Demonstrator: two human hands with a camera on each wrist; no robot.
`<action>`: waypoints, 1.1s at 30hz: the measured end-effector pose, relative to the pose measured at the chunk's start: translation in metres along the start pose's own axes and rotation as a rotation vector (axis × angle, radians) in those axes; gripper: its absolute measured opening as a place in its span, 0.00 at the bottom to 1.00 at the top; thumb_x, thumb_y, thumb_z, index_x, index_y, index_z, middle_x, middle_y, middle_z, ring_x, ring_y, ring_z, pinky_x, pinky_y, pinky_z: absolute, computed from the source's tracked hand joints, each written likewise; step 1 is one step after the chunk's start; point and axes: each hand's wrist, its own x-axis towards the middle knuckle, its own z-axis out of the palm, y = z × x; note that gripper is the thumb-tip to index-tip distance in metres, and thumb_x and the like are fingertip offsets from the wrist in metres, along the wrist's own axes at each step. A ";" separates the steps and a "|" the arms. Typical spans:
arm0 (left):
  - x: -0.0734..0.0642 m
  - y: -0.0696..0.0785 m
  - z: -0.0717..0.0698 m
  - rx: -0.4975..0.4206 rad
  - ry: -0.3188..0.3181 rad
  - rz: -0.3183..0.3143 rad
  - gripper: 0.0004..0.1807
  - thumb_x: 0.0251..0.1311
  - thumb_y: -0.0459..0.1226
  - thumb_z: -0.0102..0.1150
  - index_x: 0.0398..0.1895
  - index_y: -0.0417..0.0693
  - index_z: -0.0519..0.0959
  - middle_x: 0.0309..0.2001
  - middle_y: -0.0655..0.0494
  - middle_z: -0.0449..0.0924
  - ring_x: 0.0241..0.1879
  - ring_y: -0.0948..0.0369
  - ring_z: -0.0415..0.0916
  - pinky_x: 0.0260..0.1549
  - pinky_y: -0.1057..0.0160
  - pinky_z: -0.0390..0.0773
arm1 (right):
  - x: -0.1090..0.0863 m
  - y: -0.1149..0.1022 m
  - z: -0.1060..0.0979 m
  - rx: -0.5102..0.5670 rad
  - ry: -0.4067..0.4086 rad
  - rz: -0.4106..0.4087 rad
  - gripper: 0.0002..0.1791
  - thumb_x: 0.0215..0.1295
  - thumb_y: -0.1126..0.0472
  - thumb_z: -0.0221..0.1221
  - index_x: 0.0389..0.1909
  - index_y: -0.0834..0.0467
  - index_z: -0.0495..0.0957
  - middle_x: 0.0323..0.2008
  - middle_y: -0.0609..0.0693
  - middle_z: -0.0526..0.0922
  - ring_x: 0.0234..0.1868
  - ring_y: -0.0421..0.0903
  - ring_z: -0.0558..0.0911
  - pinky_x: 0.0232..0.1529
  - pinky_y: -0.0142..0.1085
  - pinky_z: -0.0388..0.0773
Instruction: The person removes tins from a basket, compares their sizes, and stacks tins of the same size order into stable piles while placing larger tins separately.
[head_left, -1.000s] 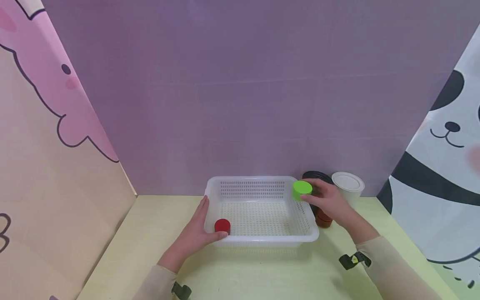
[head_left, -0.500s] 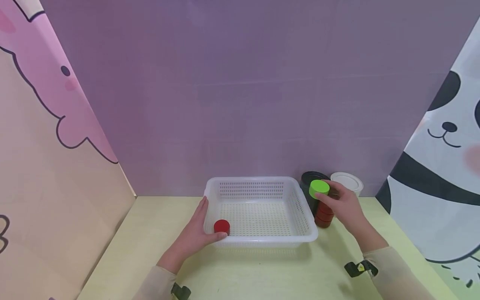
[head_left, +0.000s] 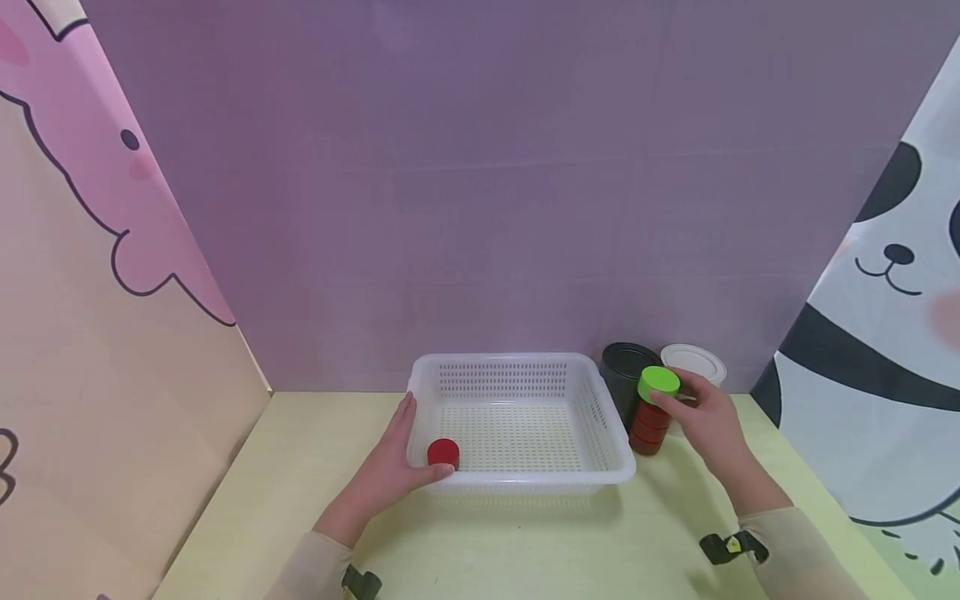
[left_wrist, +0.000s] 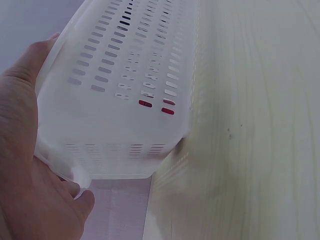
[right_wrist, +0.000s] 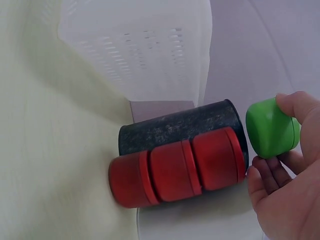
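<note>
In the head view my left hand (head_left: 385,465) grips the front left corner of a white plastic basket (head_left: 525,477), its thumb along the front rim and its fingers along the left side. The left wrist view shows the hand at the basket's rim. A small red jar (head_left: 443,452) stands inside that corner. My right hand (head_left: 701,414) pinches a small green jar (head_left: 659,381) between thumb and fingers. The right wrist view shows the green jar (right_wrist: 270,127) just above a stack of three red jars (right_wrist: 172,170), with a narrow gap between.
A tall black canister (head_left: 618,383) stands behind the red stack, close to the basket's right side. Beside it is a white lidded tub (head_left: 693,361), partly hidden by the right hand. A purple wall (head_left: 480,208) rises behind the pale wooden table (head_left: 517,550).
My right hand has carried the green jar from over the basket's right rim rightwards, past the black canister, to above the red stack. The left hand has stayed at the basket corner.
</note>
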 end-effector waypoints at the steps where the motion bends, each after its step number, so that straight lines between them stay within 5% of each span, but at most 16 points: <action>1: 0.000 0.000 0.000 0.001 0.000 0.001 0.73 0.58 0.55 0.84 0.93 0.46 0.41 0.92 0.48 0.39 0.89 0.41 0.42 0.79 0.29 0.58 | 0.000 0.002 0.000 -0.003 0.002 -0.004 0.38 0.77 0.48 0.70 0.78 0.63 0.73 0.65 0.66 0.83 0.47 0.22 0.80 0.47 0.17 0.78; 15: -0.001 0.003 -0.001 0.003 -0.003 -0.009 0.73 0.57 0.56 0.84 0.93 0.46 0.41 0.92 0.49 0.39 0.89 0.41 0.42 0.79 0.29 0.59 | 0.000 0.014 -0.003 -0.025 0.009 0.025 0.38 0.78 0.47 0.70 0.79 0.63 0.73 0.65 0.67 0.82 0.45 0.21 0.78 0.45 0.18 0.79; 26: -0.005 -0.001 -0.004 0.005 0.001 -0.007 0.73 0.59 0.57 0.83 0.93 0.46 0.40 0.92 0.49 0.38 0.89 0.43 0.40 0.80 0.31 0.57 | 0.002 0.023 0.004 -0.020 -0.014 0.055 0.39 0.78 0.45 0.69 0.80 0.62 0.71 0.67 0.66 0.82 0.52 0.30 0.77 0.46 0.18 0.79; 33: -0.001 -0.003 0.001 0.000 -0.004 0.013 0.72 0.59 0.58 0.82 0.93 0.47 0.40 0.92 0.50 0.38 0.89 0.44 0.41 0.80 0.31 0.57 | 0.000 0.024 -0.002 -0.009 -0.003 0.048 0.38 0.79 0.47 0.68 0.80 0.63 0.71 0.66 0.69 0.81 0.46 0.21 0.78 0.45 0.18 0.80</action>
